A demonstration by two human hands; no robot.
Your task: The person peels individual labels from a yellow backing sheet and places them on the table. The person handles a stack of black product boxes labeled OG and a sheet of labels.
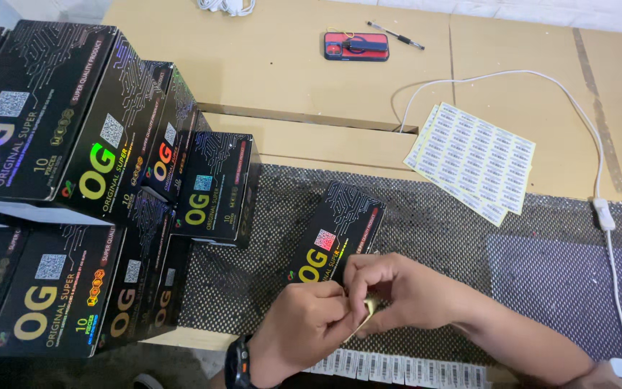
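Observation:
My left hand [302, 325] and my right hand [391, 290] meet over the near end of a flat black box [340, 227] with shiny rainbow lettering, which lies on a dark mesh mat [440, 238]. Both pinch a small yellowish sticker or backing strip [368, 311] between the fingertips. A dark watch sits on my left wrist. Under my forearms, along the near edge, runs a strip of white barcode labels [397, 367].
Stacks of identical black boxes [95, 187] fill the left side. Sheets of barcode stickers [473, 160] lie at the mat's far edge. A white cable with an inline switch [603, 215] runs down the right. A phone [356, 46] and a pen [396, 34] rest far back on the cardboard surface.

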